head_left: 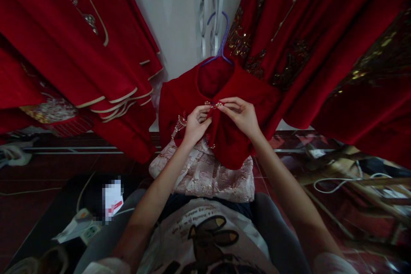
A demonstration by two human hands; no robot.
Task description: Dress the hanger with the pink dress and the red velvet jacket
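Note:
A red garment (180, 90) hangs in front of me on a purple hanger (222, 40), its round neckline facing up. At the neckline's front sits a small beaded clasp (214, 105). My left hand (196, 125) pinches the clasp's left end, its other fingers curled in. From the right, my right hand (242, 115) grips the other end between thumb and fingertips. A beaded ornament (180, 123) dangles on the red cloth left of my left hand. Pale patterned fabric (208, 175) lies below, over my lap.
Red clothes with pale edging (118, 64) hang at the left, and red gold-sequinned clothes (308, 51) at the right. A white door (173, 8) stands behind. A power strip (90, 229) lies at lower left. Wooden bars (346, 158) and a white cable (334, 180) are at the right.

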